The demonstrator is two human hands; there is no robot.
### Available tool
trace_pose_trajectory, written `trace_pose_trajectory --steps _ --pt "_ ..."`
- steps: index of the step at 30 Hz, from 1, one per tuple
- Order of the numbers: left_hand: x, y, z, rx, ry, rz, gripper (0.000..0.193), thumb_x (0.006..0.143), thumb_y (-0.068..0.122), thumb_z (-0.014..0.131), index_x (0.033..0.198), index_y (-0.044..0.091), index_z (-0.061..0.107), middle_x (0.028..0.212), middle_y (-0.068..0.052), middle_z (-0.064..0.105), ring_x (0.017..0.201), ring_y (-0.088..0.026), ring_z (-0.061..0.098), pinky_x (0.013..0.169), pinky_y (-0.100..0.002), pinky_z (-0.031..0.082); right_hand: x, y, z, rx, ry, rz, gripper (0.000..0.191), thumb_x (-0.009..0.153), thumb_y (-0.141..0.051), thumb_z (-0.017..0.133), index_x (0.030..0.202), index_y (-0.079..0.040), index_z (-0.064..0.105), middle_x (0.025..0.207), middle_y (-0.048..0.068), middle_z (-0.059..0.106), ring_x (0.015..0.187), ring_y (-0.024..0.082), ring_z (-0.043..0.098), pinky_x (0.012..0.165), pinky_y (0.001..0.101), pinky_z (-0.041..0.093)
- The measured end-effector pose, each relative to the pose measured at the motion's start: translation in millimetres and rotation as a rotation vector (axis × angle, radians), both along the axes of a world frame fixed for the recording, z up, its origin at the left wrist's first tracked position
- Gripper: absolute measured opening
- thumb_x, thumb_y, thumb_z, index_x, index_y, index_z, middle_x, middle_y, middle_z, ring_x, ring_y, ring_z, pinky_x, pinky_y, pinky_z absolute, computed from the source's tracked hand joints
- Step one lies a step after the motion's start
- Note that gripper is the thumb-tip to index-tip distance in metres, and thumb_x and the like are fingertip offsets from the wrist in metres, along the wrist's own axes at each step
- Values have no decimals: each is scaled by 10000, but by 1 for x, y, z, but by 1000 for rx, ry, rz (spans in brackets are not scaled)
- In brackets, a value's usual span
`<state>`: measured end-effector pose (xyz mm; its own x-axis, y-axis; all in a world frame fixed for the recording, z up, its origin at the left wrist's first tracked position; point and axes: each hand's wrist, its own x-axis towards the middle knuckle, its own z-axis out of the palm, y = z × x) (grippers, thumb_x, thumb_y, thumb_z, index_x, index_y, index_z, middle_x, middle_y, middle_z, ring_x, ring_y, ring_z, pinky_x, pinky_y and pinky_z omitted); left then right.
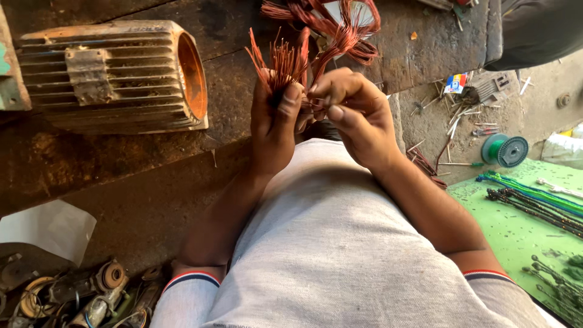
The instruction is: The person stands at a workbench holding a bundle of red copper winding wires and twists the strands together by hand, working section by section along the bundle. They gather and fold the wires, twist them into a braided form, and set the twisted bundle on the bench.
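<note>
Head view looks down on a person in a grey shirt, working at a dark workbench (152,200). Left hand (276,127) is closed around a bunch of cut copper wire ends (280,61), which stand up like a brush from the fist. Right hand (355,112), just beside it and touching it, pinches a few strands between thumb and fingers. Beyond both hands lie copper coil loops (340,24). Far left of the hands rests a ribbed motor housing (112,76).
</note>
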<state>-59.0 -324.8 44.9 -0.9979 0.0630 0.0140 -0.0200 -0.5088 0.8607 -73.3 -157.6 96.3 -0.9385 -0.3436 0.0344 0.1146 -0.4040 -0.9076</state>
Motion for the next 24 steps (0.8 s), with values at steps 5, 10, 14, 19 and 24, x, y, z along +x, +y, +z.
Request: trace_pose_trajectory --steps 5,10,14,19,24 --pt "1 2 0 -104 29 -4 181 1169 209 513 1287 71 515 1065 8 624 917 -47 573 802 -238 511 1 -3 7 256 173 -90 160 1056 -30 725 1085 -42 567 1151 85 646 997 86 618 892 226 521" --pt "1 3 4 -21 31 -35 218 1179 243 508 1313 72 500 1090 3 640 943 -48 593 829 -238 524 4 -6 15 356 169 -214 380 1078 -9 708 1382 -69 487 1075 24 666 924 47 646 828 173 536" --pt "2 4 5 17 -58 -40 264 1149 262 517 1319 59 508 1007 24 610 797 -16 496 664 -201 412 4 -6 14 429 178 -216 310 1120 19 690 1388 -42 546 1067 52 693 954 59 653 850 177 534" --pt "4 1 4 -38 3 -32 225 1195 269 513 1276 59 512 983 27 601 796 -8 492 676 -194 415 5 -5 10 441 119 -222 349 1086 10 710 1398 -29 558 1015 24 690 885 14 618 782 148 496" --pt "4 0 3 -14 -19 -42 262 1163 288 510 1296 63 516 1038 16 633 826 -22 525 695 -209 434 2 -6 6 412 171 -219 221 1075 46 712 1256 -12 598 1128 38 678 992 37 640 889 181 534"
